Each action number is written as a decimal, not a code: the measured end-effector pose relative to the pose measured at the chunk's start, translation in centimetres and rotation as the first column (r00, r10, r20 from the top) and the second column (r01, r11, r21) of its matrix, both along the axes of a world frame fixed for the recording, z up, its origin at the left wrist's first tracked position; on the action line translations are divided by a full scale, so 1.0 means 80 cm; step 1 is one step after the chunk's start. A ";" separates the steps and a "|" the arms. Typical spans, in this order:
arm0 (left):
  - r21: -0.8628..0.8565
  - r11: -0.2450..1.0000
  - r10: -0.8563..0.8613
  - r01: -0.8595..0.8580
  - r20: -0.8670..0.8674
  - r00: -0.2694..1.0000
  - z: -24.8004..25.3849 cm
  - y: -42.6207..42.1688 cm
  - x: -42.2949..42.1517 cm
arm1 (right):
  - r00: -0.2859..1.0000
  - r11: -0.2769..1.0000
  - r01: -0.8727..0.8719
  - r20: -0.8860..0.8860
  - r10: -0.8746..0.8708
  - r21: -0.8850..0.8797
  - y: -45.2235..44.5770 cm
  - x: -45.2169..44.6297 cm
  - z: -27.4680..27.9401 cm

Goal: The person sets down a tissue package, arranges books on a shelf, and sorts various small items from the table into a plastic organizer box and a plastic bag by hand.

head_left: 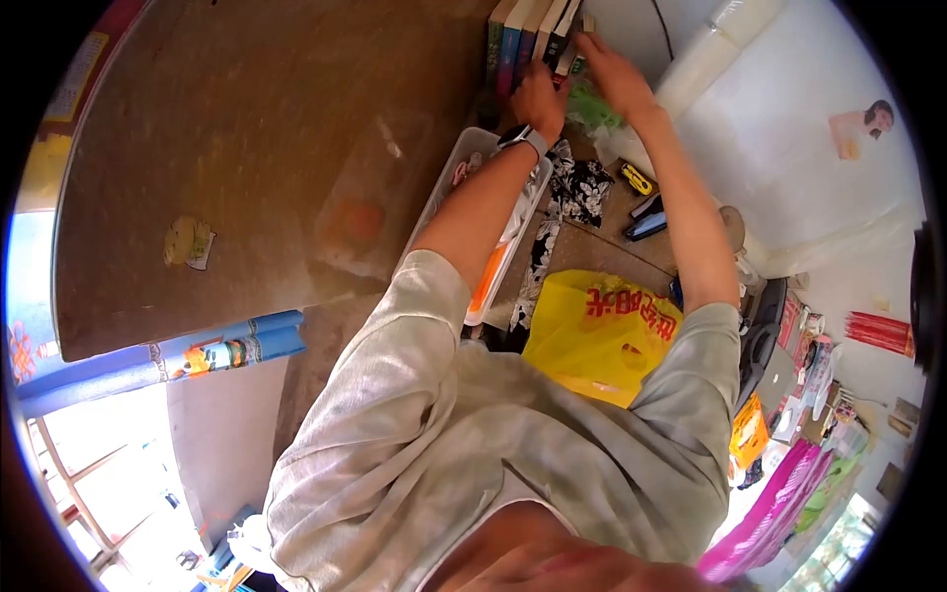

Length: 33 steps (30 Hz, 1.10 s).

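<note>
Pale shirt [562,434]; hands [541,104] [617,79] at books [513,41]; brown surface [594,252], wall [779,89].

Glare whitens the left window [96,488] amid fisheye distortion.

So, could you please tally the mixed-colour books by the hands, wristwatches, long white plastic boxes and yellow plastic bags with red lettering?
Books, partly hidden: at least 5
Grey-strapped wristwatch: 1
White plastic box: 1
Yellow plastic bag: 1
Total: at least 8

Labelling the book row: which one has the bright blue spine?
The second book from the left end, just right of the dark green one. Its spine is bright blue, turning pinkish low down; no other visible spine matches.
</note>
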<state>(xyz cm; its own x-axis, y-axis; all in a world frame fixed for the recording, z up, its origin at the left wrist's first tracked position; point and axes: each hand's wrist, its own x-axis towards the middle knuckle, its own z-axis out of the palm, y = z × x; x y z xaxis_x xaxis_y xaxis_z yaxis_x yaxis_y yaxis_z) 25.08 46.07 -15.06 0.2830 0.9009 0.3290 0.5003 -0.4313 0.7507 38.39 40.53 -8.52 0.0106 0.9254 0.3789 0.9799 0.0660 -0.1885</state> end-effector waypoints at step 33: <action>0.340 0.929 -0.237 0.143 0.252 0.938 0.168 -0.045 -0.152 | 0.998 0.998 -0.061 -0.020 0.061 -0.016 0.022 0.013 0.022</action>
<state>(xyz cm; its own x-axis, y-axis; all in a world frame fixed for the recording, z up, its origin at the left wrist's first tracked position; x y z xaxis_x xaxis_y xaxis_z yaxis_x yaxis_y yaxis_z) 12.91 42.43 -1.60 0.2911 0.6772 0.6758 0.1709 -0.7318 0.6597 39.43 42.32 -6.76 -0.0392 0.9306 0.3640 0.9703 0.1225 -0.2088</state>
